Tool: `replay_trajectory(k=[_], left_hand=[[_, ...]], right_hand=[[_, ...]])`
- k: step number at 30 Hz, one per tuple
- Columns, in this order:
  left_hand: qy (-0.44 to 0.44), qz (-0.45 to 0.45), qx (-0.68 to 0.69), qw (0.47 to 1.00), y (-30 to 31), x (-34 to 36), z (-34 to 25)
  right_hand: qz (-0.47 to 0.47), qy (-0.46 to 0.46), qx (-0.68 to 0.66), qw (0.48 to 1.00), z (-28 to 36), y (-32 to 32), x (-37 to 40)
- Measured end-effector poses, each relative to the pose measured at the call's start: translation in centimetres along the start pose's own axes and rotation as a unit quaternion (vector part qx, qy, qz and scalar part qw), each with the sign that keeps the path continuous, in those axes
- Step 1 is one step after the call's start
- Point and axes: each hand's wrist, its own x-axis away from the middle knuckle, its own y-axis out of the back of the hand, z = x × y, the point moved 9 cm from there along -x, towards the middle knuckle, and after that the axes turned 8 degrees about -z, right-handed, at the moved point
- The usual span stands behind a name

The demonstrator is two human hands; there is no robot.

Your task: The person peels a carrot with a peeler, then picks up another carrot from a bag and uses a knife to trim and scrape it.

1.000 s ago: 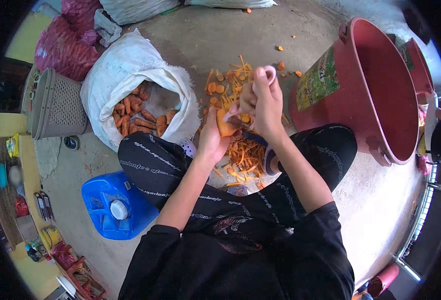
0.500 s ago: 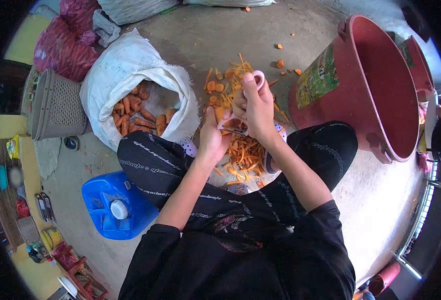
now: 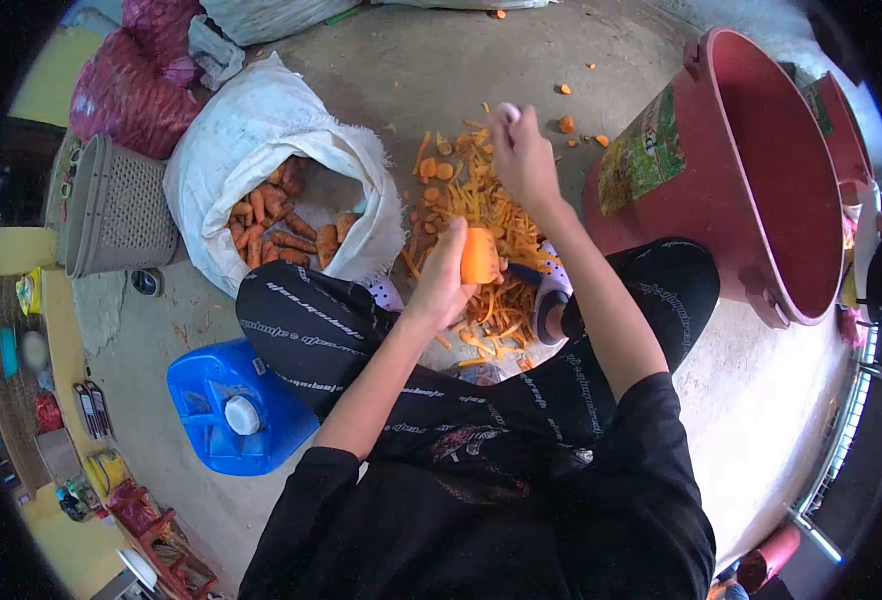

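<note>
My left hand [image 3: 441,285] is closed around a thick, bright orange carrot [image 3: 479,257], peeled on the side that shows. Up and to the right, apart from the carrot, my right hand [image 3: 525,158] makes a fist round a peeler [image 3: 508,112]. Only a pale pink end of its handle shows; the blade is hidden. Beneath both hands, a heap of orange peelings [image 3: 496,315] lies on the floor between my feet. Cut carrot ends [image 3: 437,170] are scattered at its far left side.
At the left, a white sack [image 3: 261,130] lies open with unpeeled carrots [image 3: 279,215] inside. A large red tub [image 3: 651,225] stands close on the right. A blue jerrycan [image 3: 201,375] is beside my left knee, and a grey plastic basket [image 3: 131,205] stands beyond the sack.
My right hand has lifted the peeler off the carrot, moving away from me. My left hand has turned the carrot, so more of its orange side shows.
</note>
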Motion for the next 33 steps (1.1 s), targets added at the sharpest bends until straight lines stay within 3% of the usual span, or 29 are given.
replay_trajectory(k=[3, 4, 6, 10, 16, 19, 22, 27, 31, 32, 33], left_hand=[[0.007, -0.063, 0.034, 0.997, 0.4, -0.4, -0.7], [0.007, -0.070, 0.042, 0.997, 0.4, -0.5, -0.6], [0.000, -0.088, 0.056, 0.994, 0.6, -0.5, -1.0], [-0.003, -0.044, 0.036, 0.998, 0.2, -0.7, -1.5], [-0.013, -0.060, 0.065, 0.996, 0.0, -0.2, -1.8], [-0.034, -0.001, 0.073, 0.997, -0.7, -0.1, -2.1], [-0.045, -0.054, 0.054, 0.996, -1.0, 0.3, -2.3], [-0.128, -0.058, -0.091, 0.986, 1.4, -0.9, -2.5], [-0.197, -0.104, -0.310, 0.924, 2.3, -0.4, -3.9], [-0.169, -0.082, -0.289, 0.939, 1.8, 0.0, -3.1], [-0.141, -0.057, -0.268, 0.951, 0.7, 0.7, -2.2]], right_hand=[[-0.046, -0.027, -0.129, 0.990, 1.7, 1.7, 0.1], [-0.021, -0.092, -0.253, 0.963, 1.3, 1.6, 0.8], [0.030, -0.215, -0.486, 0.846, 1.9, 0.9, 2.5], [0.057, -0.291, -0.535, 0.791, 4.0, 1.0, 5.8], [0.086, -0.280, -0.532, 0.794, 4.3, 0.0, 6.6], [0.081, -0.288, -0.520, 0.800, 4.1, -0.1, 6.7], [0.083, -0.292, -0.503, 0.809, 3.9, -0.2, 6.5], [0.144, -0.350, -0.487, 0.787, 2.3, -2.5, 6.2], [0.062, -0.317, -0.425, 0.845, 0.2, -3.4, 3.7], [0.019, -0.305, -0.410, 0.859, -0.1, -2.5, 2.2], [0.038, -0.264, -0.366, 0.892, -3.2, -3.3, 0.3]])
